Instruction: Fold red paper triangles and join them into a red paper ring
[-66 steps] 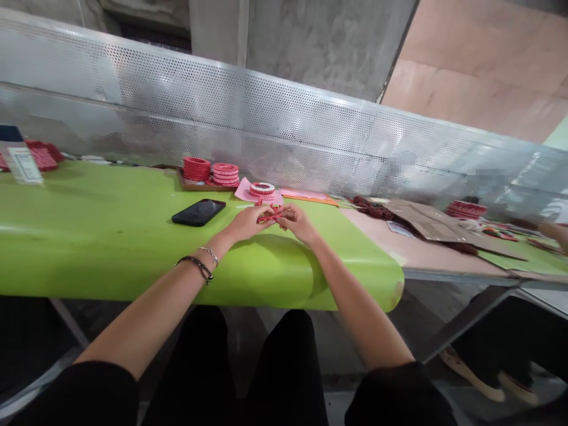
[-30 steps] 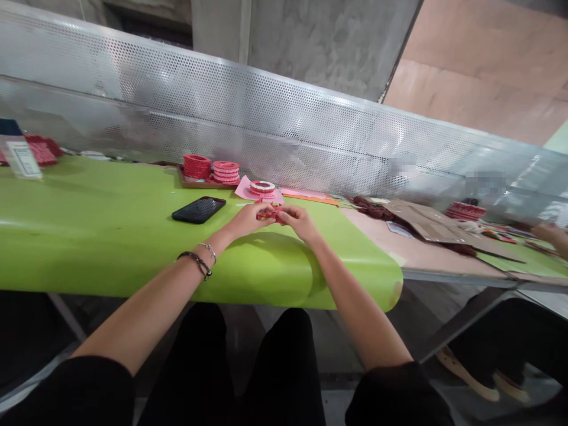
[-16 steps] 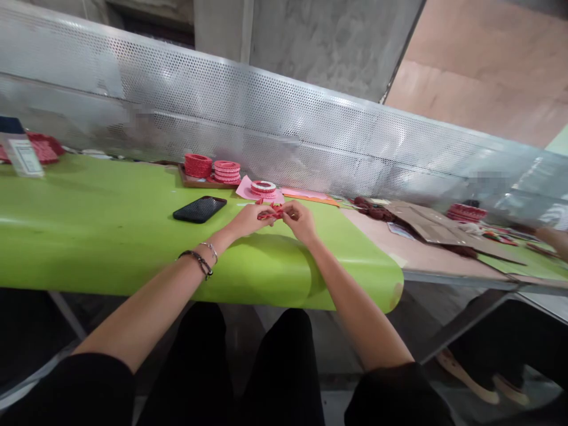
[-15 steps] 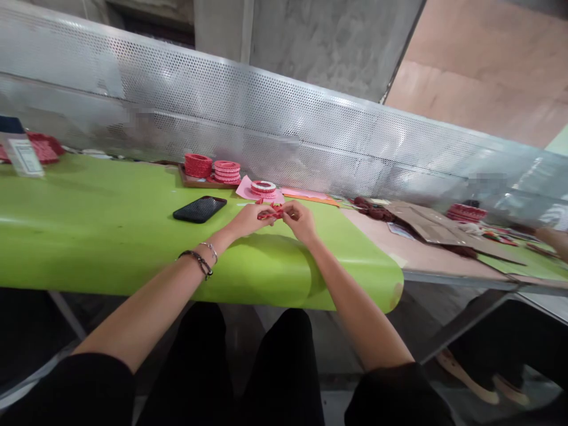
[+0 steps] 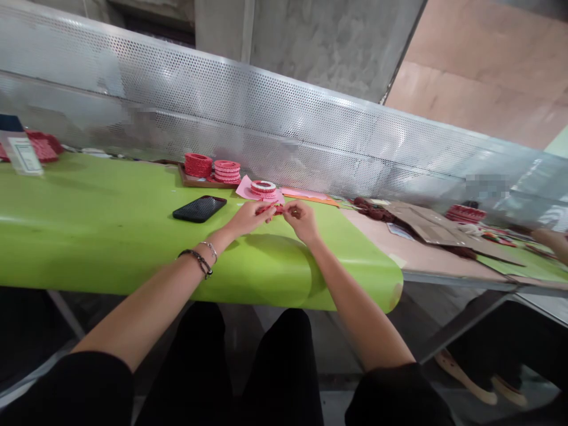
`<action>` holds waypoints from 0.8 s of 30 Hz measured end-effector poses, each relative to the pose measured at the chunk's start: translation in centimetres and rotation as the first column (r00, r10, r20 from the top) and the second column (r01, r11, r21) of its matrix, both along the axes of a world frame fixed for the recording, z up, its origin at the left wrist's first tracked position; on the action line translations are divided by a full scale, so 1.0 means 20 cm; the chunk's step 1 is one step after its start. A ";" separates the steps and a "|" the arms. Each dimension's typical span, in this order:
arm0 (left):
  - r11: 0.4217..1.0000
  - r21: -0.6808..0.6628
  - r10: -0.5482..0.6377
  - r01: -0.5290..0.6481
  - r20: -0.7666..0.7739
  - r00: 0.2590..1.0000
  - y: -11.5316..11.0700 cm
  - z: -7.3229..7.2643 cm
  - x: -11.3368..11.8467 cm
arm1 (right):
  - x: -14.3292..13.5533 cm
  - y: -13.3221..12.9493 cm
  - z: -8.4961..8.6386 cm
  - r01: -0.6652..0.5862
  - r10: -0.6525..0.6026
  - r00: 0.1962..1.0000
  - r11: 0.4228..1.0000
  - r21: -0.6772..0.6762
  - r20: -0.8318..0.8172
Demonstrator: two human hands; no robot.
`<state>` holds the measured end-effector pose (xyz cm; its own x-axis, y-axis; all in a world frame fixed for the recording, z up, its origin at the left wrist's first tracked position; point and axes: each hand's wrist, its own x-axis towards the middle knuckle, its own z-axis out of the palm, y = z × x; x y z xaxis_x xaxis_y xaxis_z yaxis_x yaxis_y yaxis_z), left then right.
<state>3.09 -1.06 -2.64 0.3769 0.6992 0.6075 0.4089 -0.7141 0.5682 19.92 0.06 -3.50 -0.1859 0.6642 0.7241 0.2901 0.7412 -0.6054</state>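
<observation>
The left hand and right hand both have fingers pinched on a small red piece — held above the green-covered table's far edge. The phone lies left of them — near that edge

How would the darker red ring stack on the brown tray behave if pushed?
The darker red ring stack looks like separate layers, so a sideways push would probably shift some over others. Sitting flat and wide on the brown tray, it seems unlikely to tip. Its ridged, textured side suggests decent grip.
</observation>
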 end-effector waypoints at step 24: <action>0.998 0.051 0.031 -0.029 -0.029 0.999 0.03 -0.01 0.01 | 0.00 0.02 -0.02 -0.136 0.142 0.989 0.984 -0.118 0.046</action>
